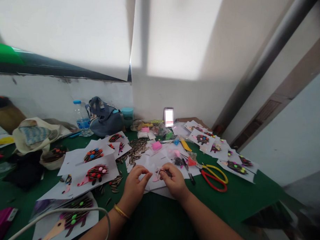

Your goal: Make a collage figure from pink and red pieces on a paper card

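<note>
One small object (159,171), too blurred to identify, is pinched in the fingertips of the right hand (171,179), over white paper (149,159) on the green table (206,212). Just beside it, the left hand (137,182) has its thumb and forefinger close together; whether they grip anything, I cannot tell. A black pen (189,173) lies right of the hands, then scissors (214,177) with red and yellow handles. Left of the paper spreads a pile of striped seeds (135,151). Farther back, near the wall, stand a water bottle (82,120), a blue-grey bag (105,120) and a teal cup (127,117).
</note>
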`<state>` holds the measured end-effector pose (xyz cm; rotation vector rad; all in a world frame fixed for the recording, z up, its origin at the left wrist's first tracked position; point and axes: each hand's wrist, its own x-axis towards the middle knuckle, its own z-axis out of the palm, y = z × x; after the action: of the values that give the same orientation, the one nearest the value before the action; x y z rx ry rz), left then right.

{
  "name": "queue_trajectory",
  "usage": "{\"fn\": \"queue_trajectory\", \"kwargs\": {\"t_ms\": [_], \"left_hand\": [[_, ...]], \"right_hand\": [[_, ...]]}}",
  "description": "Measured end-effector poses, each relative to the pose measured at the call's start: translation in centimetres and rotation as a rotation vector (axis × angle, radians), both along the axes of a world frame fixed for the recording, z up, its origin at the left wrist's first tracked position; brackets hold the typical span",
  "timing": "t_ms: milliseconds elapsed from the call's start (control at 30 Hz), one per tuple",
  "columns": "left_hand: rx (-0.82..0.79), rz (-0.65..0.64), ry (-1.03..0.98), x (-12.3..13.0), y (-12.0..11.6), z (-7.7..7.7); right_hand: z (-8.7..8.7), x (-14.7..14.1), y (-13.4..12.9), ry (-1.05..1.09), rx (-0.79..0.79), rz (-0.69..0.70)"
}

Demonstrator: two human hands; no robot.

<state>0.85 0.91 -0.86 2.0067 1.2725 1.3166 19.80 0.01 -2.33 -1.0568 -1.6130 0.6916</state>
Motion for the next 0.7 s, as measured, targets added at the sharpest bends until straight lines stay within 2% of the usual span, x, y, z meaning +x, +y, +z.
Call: {"fn": "queue_trajectory", "kwargs": {"t_ms": [267,700], "left_hand": [[0.017,-0.018,0.000,0.09,0.07,-0.65],[-0.011,-0.041,0.100,0.02,0.21,-0.83]], "right_hand": [[-0.27,0.23,0.32,0.006,0.020,-0.032],[0.18,0.48,0.39,-0.007,0.023,-0.068]]}}
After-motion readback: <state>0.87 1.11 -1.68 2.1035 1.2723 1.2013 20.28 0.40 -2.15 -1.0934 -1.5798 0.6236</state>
